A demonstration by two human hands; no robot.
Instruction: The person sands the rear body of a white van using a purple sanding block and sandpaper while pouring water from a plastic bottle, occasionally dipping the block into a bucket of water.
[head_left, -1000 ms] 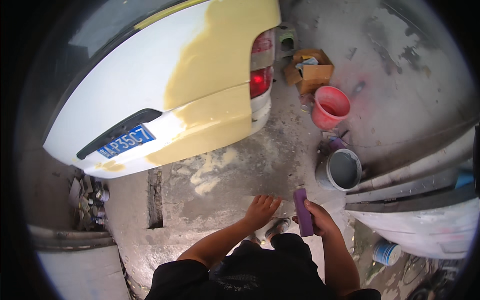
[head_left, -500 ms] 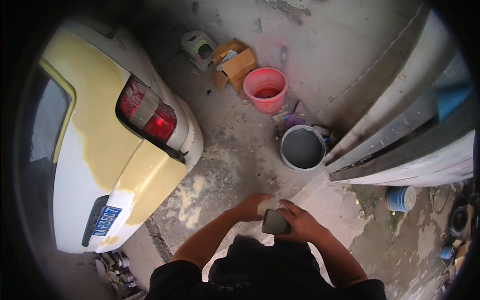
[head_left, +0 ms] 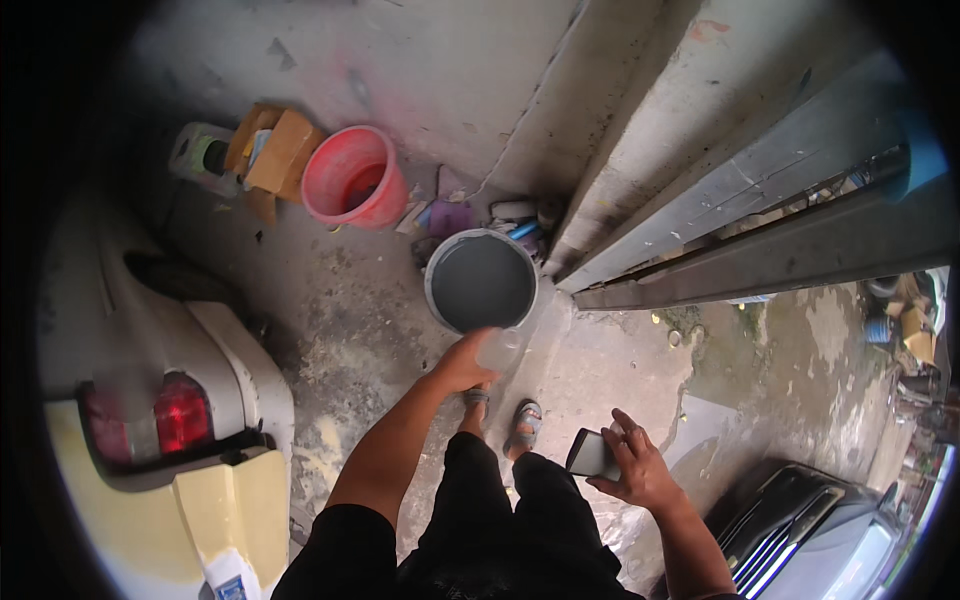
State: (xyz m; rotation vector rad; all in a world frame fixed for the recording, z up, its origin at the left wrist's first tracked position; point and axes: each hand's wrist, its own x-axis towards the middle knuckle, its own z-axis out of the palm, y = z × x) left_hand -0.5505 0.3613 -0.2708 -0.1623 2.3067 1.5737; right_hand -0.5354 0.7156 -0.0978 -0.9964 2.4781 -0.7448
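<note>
My left hand (head_left: pixel 462 357) is just in front of a pail of grey liquid (head_left: pixel 480 275), holding a pale, blurred, translucent piece (head_left: pixel 498 350) whose nature is unclear. My right hand (head_left: pixel 637 468) grips a rectangular block (head_left: pixel 592 450) with a dark grey face, low and to the right, away from my left hand. Below my hands show my sandalled feet on the stained concrete floor (head_left: pixel 350 330).
A car rear (head_left: pixel 230 490) with pale filler stands at left. Behind the pail are a red bucket (head_left: pixel 390 195), cardboard box (head_left: pixel 285 150), plastic stool (head_left: pixel 188 160) and loose scraps (head_left: pixel 450 215). Long metal beams (head_left: pixel 760 270) stand at right, a dark vehicle part (head_left: pixel 790 510) below them.
My view has swung rightward, from the car to the pail. My hands, together half a second earlier, have separated; the left moved toward the pail. The block's purple side no longer shows.
</note>
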